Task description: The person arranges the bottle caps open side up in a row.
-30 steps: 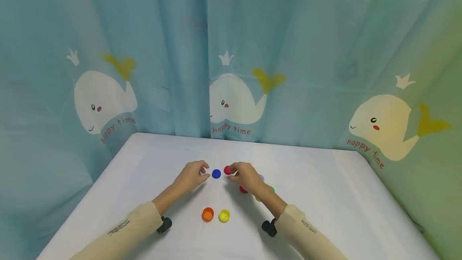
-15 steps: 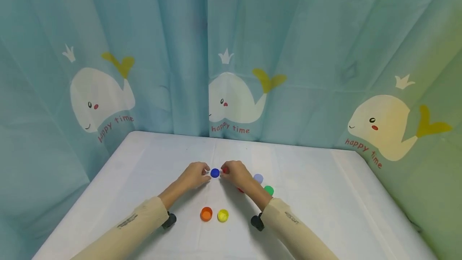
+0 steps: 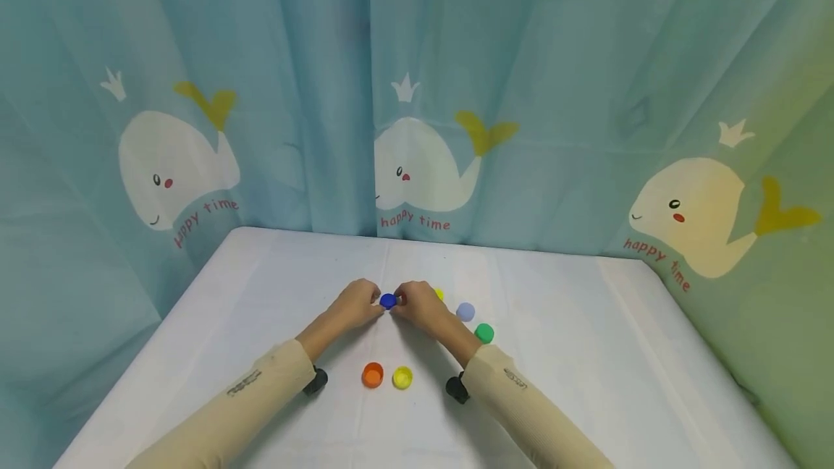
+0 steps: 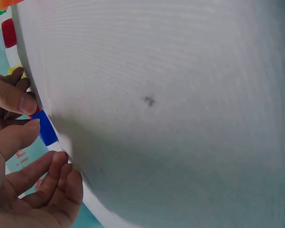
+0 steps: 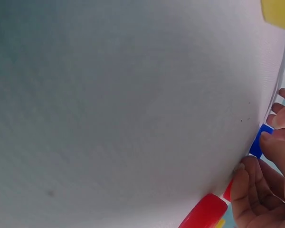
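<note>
A blue bottle cap lies on the white table between my two hands. My left hand is at its left side, fingers bent; in the left wrist view the thumb tip overlaps the cap's edge and the other fingertips stand close by. My right hand is at the cap's right side, its bent fingers and thumb close to the edge. Whether either hand pinches the cap cannot be seen. A red piece shows just beside my right fingers in the right wrist view, mostly hidden; a larger red cap is nearer.
An orange cap and a yellow cap lie open side up nearer me. To the right lie a lilac cap and a green cap. Another yellow piece shows behind my right hand. A curtain hangs behind the table.
My right hand has moved left, past the red cap and up to the blue one, hiding the red. My left hand has come slightly closer to the blue cap. The view has tilted slightly.
</note>
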A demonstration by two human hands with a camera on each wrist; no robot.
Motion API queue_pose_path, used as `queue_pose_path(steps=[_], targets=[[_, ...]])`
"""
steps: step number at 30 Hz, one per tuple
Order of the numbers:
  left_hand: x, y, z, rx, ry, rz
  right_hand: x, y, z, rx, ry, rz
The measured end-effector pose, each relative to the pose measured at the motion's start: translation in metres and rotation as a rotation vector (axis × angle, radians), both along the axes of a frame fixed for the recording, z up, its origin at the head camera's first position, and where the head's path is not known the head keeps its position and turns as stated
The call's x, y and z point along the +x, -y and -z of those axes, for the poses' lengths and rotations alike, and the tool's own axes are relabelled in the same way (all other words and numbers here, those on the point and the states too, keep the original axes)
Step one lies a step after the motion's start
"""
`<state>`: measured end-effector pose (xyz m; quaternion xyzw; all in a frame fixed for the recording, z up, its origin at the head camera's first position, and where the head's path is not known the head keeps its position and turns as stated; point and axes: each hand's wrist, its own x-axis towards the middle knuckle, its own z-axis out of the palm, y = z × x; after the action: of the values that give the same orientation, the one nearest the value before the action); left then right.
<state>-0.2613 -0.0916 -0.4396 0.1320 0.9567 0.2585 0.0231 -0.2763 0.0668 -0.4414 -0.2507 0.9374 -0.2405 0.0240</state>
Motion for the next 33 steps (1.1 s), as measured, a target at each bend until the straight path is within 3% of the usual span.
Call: queue_pose_path(steps=[8,20,27,33], targets=[[0.002,0.0,0.004,-0.025,-0.06,0.033,-0.002,0.002,0.001,0.006,-0.013,-0.019],[0.006,0.001,0.003,-0.058,-0.087,0.069,-0.003,0.007,0.002,0.048,0.033,0.012],[0.008,0.002,-0.002,-0.039,-0.023,0.07,-0.003,0.006,0.001,0.041,0.041,0.006],[0.011,0.002,-0.002,-0.007,0.04,0.069,0.0,0.0,0.005,0.035,-0.015,-0.035]])
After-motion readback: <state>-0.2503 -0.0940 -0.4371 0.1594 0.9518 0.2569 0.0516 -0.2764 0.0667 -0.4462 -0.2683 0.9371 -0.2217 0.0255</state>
